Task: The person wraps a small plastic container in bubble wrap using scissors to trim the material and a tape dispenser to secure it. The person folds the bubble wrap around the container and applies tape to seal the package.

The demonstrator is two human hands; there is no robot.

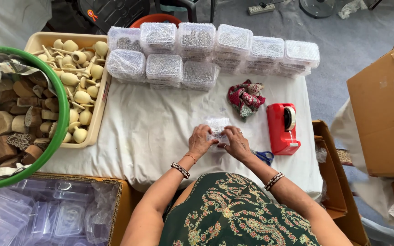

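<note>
Both hands on a small bubble-wrapped box at the middle of the table.

The left hand (200,141) and the right hand (236,143) are pressed in from either side of the bubble-wrapped box (216,127), fingers curled onto the wrap, gripping it as it rests on the white cloth (151,127) right in front of the person. Just beside the right hand lie blue-handled scissors (265,157), and next to those stands a red tape dispenser (282,127). A crumpled red patterned cloth (246,97) sits a little further back. Along the far edge, a row of wrapped boxes (197,54) is stacked up. Off to the left, a beige tray of wooden knobs (76,86) sits beside a green tub of carved wooden blocks (10,123).
</note>
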